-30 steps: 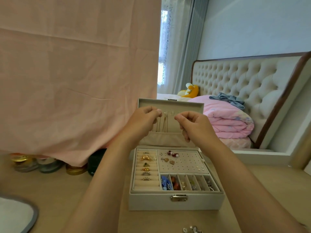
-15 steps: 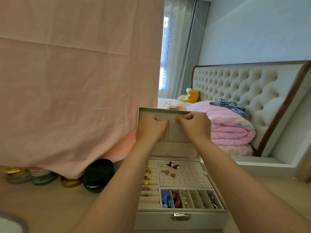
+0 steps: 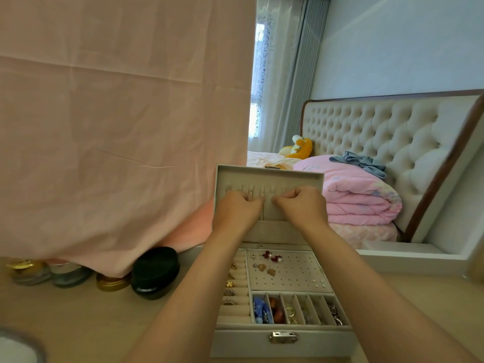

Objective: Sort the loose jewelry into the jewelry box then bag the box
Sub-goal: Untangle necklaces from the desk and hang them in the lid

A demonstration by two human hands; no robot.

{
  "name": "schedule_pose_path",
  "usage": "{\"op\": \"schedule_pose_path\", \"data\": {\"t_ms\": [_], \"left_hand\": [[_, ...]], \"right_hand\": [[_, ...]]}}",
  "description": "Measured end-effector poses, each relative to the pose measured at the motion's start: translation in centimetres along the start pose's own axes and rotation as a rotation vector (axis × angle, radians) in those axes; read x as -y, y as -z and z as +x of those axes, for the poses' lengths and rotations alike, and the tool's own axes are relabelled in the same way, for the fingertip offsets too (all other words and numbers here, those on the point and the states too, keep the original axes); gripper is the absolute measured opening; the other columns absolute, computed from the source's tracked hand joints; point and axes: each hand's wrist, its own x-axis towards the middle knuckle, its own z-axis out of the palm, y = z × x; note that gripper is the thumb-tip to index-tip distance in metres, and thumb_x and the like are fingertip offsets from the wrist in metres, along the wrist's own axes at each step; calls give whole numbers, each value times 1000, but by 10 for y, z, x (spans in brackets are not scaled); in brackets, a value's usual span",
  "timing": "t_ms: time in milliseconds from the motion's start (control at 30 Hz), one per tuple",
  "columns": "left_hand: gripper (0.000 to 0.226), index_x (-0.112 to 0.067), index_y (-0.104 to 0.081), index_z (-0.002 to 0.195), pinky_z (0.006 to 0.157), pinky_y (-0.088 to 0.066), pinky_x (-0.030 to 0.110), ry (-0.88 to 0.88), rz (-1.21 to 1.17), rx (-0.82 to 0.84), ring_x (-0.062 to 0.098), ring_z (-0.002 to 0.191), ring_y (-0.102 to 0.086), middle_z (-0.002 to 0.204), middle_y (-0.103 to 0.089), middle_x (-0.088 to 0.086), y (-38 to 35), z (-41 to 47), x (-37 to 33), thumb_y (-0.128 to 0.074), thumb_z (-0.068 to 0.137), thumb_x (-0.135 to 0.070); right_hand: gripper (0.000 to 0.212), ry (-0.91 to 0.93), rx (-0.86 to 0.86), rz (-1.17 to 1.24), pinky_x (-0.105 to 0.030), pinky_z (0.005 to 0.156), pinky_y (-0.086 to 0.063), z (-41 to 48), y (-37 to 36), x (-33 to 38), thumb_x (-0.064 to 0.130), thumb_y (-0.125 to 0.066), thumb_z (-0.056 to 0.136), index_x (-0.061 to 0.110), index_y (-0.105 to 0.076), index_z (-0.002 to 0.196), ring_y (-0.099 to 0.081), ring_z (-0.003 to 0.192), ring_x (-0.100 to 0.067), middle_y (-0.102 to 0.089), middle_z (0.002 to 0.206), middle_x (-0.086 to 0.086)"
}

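Here the jewelry box (image 3: 248, 341) stands open, lid (image 3: 269, 174) upright; left hand (image 3: 235, 210) and right hand (image 3: 301, 208), level and almost touching, pinch a thin chain (image 3: 262, 214) against it, hanging straight down just below the hooks (image 3: 251, 191).

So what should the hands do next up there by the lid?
Probably slip the thin chain over one of the small hooks in the open lid, then let go. The left hand and right hand both pinch it right against those hooks, and its strand hangs down between them inside the lid.
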Motion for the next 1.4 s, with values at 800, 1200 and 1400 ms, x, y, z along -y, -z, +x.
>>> {"op": "schedule_pose_path", "data": {"t_ms": [800, 1200, 1400], "left_hand": [[28, -30, -67, 124, 89, -50, 29, -169, -169, 400, 4, 100, -61, 109, -68, -13, 7, -42, -2, -60, 98, -37], [14, -20, -76, 95, 83, -55, 31, -147, -213, 313, 10, 81, -63, 91, -76, -5, 11, -40, -2, -64, 97, -27], [10, -23, -76, 95, 85, -55, 29, -185, -163, 281, 8, 91, -68, 91, -74, -8, 11, -41, -3, -66, 95, -27]], "right_hand": [[10, -12, 267, 347, -11, 57, -48, -45, 33, 14, 21, -65, 96, 16, -73, 93, -68, 70, -2, -76, 84, -2], [21, -6, 394, 74, -27, 60, -39, -40, 34, -4, 24, -58, 93, 23, -74, 79, -50, 60, -10, -61, 69, 5], [9, 35, 636, 68, -26, 52, -42, -50, 19, -9, 21, -67, 90, 22, -73, 97, -51, 58, -13, -65, 61, 9]]}}
